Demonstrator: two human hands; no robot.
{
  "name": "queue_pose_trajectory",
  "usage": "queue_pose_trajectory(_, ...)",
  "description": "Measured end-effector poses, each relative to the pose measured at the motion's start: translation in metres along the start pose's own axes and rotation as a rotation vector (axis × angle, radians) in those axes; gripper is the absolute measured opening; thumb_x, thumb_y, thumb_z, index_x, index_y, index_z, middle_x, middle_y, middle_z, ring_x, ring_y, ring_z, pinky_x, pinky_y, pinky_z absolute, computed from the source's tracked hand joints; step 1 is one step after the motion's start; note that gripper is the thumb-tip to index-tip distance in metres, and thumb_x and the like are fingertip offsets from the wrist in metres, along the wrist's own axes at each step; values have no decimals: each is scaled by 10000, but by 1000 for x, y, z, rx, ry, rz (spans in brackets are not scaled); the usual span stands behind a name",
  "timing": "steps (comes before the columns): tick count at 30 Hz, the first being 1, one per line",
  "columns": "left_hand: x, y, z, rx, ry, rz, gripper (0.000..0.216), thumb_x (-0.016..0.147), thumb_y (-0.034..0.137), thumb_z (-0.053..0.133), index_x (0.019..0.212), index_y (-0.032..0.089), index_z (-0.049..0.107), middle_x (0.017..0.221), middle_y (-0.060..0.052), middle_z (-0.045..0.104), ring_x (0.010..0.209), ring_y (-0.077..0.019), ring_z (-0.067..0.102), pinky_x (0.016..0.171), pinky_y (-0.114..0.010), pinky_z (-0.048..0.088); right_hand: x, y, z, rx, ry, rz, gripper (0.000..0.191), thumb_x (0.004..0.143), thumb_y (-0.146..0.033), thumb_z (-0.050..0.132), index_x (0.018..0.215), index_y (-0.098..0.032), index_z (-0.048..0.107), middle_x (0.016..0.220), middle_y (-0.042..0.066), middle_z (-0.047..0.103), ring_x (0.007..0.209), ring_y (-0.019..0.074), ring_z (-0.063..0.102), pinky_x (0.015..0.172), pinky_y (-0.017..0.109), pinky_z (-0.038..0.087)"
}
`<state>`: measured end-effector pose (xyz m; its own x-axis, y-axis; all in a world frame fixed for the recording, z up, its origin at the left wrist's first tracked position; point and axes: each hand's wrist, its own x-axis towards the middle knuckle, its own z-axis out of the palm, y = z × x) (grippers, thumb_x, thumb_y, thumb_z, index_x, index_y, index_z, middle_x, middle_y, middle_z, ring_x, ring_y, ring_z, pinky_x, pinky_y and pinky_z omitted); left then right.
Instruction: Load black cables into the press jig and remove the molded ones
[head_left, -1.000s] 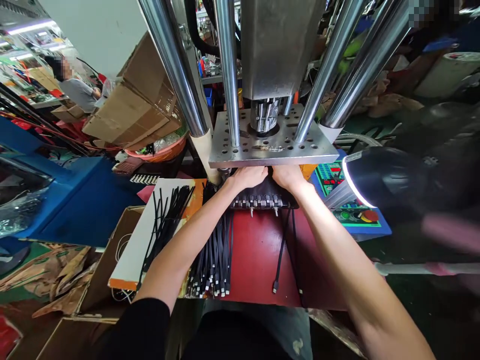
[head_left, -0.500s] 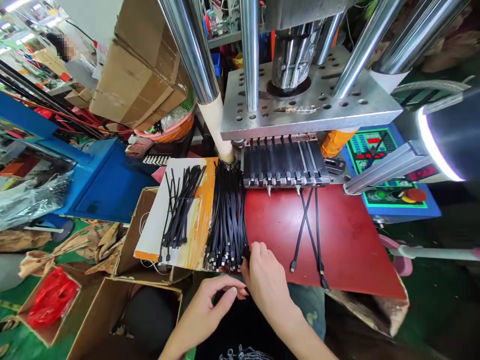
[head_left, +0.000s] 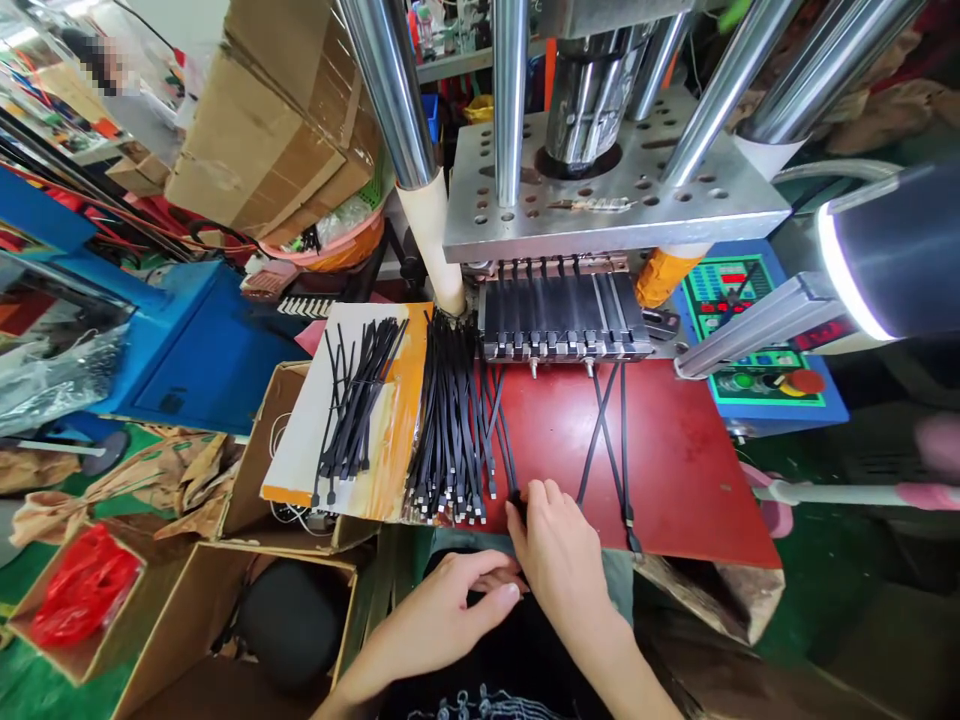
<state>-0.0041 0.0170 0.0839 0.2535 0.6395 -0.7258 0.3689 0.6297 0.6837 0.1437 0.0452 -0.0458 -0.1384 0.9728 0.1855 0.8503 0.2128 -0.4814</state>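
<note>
My right hand is closed on the lower end of a short black USB cable, over the front of the red board. To its left, my left hand hovers below the board's front edge, thumb apart from loosely curled fingers, with nothing seen in it. A thick bunch of black cables with metal plugs lies left of my right hand. A few loose cables lie crossed on the board to the right. Behind, a black mould block holds several cable ends in a row.
A steel press plate on upright rods stands above the mould. A control panel and ring lamp are at right. More cables lie on a taped cardboard sheet. Open cartons stand below left.
My right hand has moved right, away from the bunch, drawing a cable onto the red board. My left hand has shifted right with it. The whole view has shifted slightly.
</note>
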Motion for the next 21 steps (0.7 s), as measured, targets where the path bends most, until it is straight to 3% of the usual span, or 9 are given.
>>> queue_pose_trajectory(4, -4, -12, -3, -24, 40, -17, 295, 945, 444, 712, 1194, 355, 843, 1234, -47, 857, 1208, -314, 794, 1130, -448, 578, 3, -1, -13, 70, -117, 26, 551, 1145, -480, 280, 745, -293, 612, 695, 121, 651, 641, 272, 732, 473, 384, 434)
queue_pose_trajectory(8, -7, -29, 0, -183, 70, -13, 415, 920, 490, 792, 1325, 397, 788, 1259, -57, 851, 1237, -319, 784, 1157, -502, 563, -1, 2, -40, 206, -214, 15, 215, 1044, -244, 479, 848, -294, 552, 774, 71, 692, 699, 298, 737, 570, 416, 538)
queue_pose_trajectory(12, 9, -28, 15, -615, 187, 83, 645, 864, 598, 888, 1415, 305, 724, 1304, -117, 821, 1250, -316, 772, 1188, -523, 535, -17, 5, -75, 540, -264, 22, 167, 1049, -260, 519, 903, -286, 596, 824, 26, 707, 738, 244, 729, 671, 367, 583)
queue_pose_trajectory(15, 29, -17, 25, -893, 281, 134, 711, 795, 610, 957, 1336, 200, 744, 1010, -84, 826, 934, -229, 797, 952, -381, 620, -24, 15, -92, 695, -508, 38, 250, 1078, -328, 525, 851, -269, 614, 755, -1, 684, 660, 202, 681, 622, 306, 545)
queue_pose_trajectory(16, 35, -14, 27, -914, 282, 135, 675, 784, 617, 963, 1257, 177, 769, 861, -40, 789, 781, -182, 758, 837, -322, 609, -24, 19, -93, 690, -555, 82, 286, 1090, -396, 536, 848, -266, 617, 738, -1, 685, 629, 200, 667, 599, 303, 529)
queue_pose_trajectory(18, 42, -9, 27, -841, 263, 147, 607, 795, 669, 937, 1075, 149, 795, 645, 34, 669, 575, -111, 631, 688, -254, 544, -18, 25, -87, 536, -500, 244, 326, 1076, -530, 575, 909, -255, 631, 767, 28, 724, 627, 225, 684, 591, 321, 514)
queue_pose_trajectory(21, 44, -9, 26, -583, 220, 193, 649, 840, 780, 837, 911, 138, 771, 590, 23, 661, 557, -113, 631, 686, -252, 549, -4, 28, -68, 90, -373, 445, 288, 1060, -493, 591, 1065, -208, 630, 852, 111, 769, 688, 289, 740, 591, 337, 463)
